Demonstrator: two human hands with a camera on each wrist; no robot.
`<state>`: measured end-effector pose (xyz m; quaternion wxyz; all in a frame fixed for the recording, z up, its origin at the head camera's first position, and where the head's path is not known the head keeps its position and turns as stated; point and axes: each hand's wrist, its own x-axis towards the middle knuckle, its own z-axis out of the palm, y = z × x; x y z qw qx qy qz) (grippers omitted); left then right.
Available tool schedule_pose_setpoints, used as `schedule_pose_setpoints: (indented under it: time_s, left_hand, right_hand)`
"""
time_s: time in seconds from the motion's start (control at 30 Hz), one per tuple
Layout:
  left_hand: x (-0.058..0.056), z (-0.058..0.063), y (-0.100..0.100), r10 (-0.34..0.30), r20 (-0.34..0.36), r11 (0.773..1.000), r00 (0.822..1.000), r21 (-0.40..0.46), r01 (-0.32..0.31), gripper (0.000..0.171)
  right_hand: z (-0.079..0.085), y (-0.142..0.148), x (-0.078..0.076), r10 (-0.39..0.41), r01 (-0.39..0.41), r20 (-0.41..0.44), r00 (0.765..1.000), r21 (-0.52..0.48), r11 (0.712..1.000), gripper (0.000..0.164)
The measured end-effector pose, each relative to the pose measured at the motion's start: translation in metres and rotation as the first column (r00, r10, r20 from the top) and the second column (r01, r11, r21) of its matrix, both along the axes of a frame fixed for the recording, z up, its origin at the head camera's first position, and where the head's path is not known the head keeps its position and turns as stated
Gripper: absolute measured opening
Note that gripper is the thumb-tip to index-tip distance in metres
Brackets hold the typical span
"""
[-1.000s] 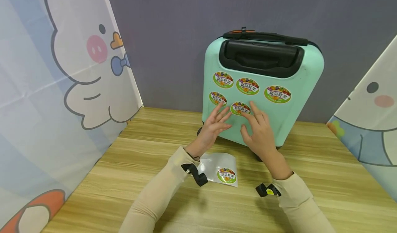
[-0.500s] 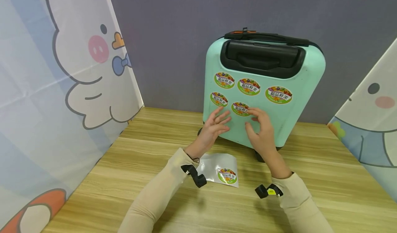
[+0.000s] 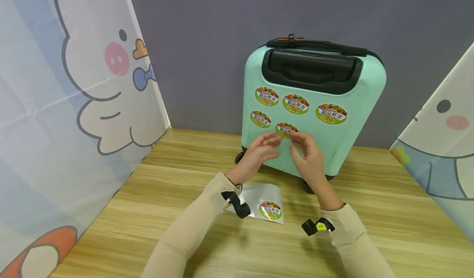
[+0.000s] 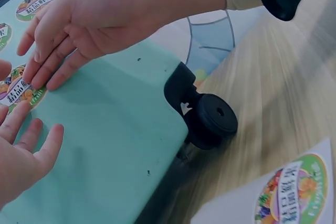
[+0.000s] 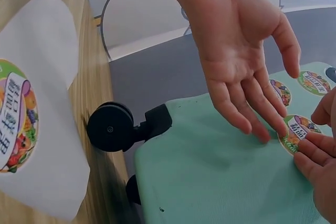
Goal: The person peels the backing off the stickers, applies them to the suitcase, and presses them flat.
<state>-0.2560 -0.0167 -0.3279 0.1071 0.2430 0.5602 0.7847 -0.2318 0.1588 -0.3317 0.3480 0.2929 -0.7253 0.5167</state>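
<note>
A mint-green hard-shell suitcase (image 3: 340, 142) stands upright, bearing several oval fruit stickers on its front. The lower middle sticker (image 3: 285, 128) lies between my hands, its lower part overlapped by fingers. My left hand (image 3: 256, 154), fingers loosely bent, has its fingertips at the sticker's left edge. At the right edge, the fingertips of my right hand (image 3: 309, 154) rest on the sticker with the thumb apart. In the left wrist view, the fingers of the right hand (image 4: 94, 24) lie nearly straight along that sticker (image 4: 21, 94). Neither palm holds anything.
A glossy backing sheet (image 3: 255, 195) with one sticker (image 3: 270, 210) lies on the wooden table (image 3: 155, 212) in front of the suitcase. The suitcase has black wheels (image 4: 218, 116) beneath. Behind it rises a grey wall (image 3: 200, 56), with cartoon-printed cloths (image 3: 33, 117) at both sides.
My left hand has moved slightly right and its fingers have come closer to the lower middle sticker. My right fingers have bent and shifted a little down and left along its right side.
</note>
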Motion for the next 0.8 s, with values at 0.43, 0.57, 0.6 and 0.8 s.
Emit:
schedule_pose_setpoints:
  time_s: [0.43,0.57,0.6,0.8]
  left_hand:
    - [-0.012,0.02,0.006,0.033,-0.024,0.999,0.999,0.036,-0.032,0.042]
    - [-0.014,0.027,0.006,0.053,-0.03,0.997,0.998,0.05,-0.051,0.043]
    - [-0.015,0.028,0.006,0.057,-0.03,0.997,0.998,0.055,-0.056,0.043]
    - [-0.02,0.032,0.005,0.08,-0.028,0.994,0.996,0.079,-0.078,0.042]
  right_hand:
    - [0.009,-0.006,-0.003,0.028,-0.028,0.016,0.999,-0.002,1.0,0.033]
    - [0.012,-0.007,-0.005,0.031,-0.031,0.02,0.999,-0.002,1.0,0.032]
    - [0.013,-0.007,-0.005,0.034,-0.034,0.023,0.999,-0.004,0.999,0.032]
    - [0.015,-0.008,-0.006,0.049,-0.048,0.02,0.999,-0.024,0.999,0.031]
